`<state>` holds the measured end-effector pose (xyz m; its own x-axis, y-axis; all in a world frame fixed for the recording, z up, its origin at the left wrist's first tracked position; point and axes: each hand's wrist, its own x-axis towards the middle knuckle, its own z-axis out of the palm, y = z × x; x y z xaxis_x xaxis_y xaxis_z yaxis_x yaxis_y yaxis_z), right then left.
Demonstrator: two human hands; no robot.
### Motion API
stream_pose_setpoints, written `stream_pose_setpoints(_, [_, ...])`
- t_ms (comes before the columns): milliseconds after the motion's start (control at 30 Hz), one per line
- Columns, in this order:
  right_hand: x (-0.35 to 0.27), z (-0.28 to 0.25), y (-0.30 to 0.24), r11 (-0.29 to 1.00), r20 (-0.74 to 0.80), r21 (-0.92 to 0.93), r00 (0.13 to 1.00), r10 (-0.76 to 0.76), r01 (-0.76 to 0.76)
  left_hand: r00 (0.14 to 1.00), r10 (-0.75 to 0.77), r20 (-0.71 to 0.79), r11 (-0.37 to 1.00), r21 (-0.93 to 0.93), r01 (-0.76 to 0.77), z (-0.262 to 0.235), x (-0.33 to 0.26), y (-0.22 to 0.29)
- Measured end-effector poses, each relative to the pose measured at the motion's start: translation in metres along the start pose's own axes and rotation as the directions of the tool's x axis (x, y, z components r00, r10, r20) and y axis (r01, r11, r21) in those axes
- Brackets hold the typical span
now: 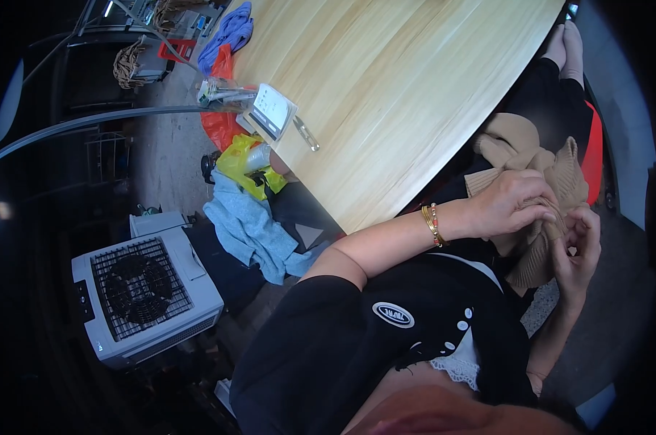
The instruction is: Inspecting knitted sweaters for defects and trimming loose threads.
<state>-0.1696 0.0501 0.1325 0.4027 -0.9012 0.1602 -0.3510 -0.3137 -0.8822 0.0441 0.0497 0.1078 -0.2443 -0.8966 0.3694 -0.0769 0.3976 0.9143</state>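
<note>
A beige ribbed knit garment [520,138] lies bunched over my lap, beside the curved table edge. My left hand [512,206], with gold and beaded bracelets on its wrist, is closed on a fold of this knit, thumb pressed against the fingers. Right beside it, my right hand [580,250] pinches the same fold with bent fingers. The two hands nearly touch, and the cloth is gathered between them. A ribbed part of the garment hangs below the hands. What lies exactly between the fingertips is too small to make out.
The wood-grain table [386,94] stands ahead. On its left edge are a white box-like item [272,110] and a small metal tool [306,135]. Beyond lie a purple cloth [228,35], a yellow bag [239,163] and blue knitwear [248,225]. An air cooler [150,290] stands left.
</note>
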Motion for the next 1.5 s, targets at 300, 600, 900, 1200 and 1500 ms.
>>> stream_pose_setpoints(300, [0.002,0.004,-0.007,0.999,-0.050,-0.007,0.998,-0.036,0.036,0.994,0.050,-0.094,0.997,0.068,-0.043,0.004,0.004,0.010])
stream_pose_setpoints(600, [0.010,0.018,-0.004,0.991,-0.008,-0.083,0.995,-0.103,0.102,0.986,0.156,-0.055,0.897,0.426,-0.119,-0.005,0.001,-0.001])
stream_pose_setpoints(900, [0.005,0.019,-0.017,0.926,-0.130,-0.237,0.935,-0.329,0.293,0.973,0.229,-0.039,0.898,0.395,-0.196,0.000,0.000,0.004])
stream_pose_setpoints(1200, [-0.009,0.004,-0.002,0.983,-0.172,-0.111,0.972,-0.162,0.145,0.922,0.387,0.001,0.748,0.585,-0.314,-0.003,0.011,-0.004])
stream_pose_setpoints(1500, [-0.031,-0.004,0.014,0.967,0.000,-0.128,0.975,0.220,-0.218,0.992,-0.106,0.065,0.827,0.560,0.052,0.000,0.006,-0.001])
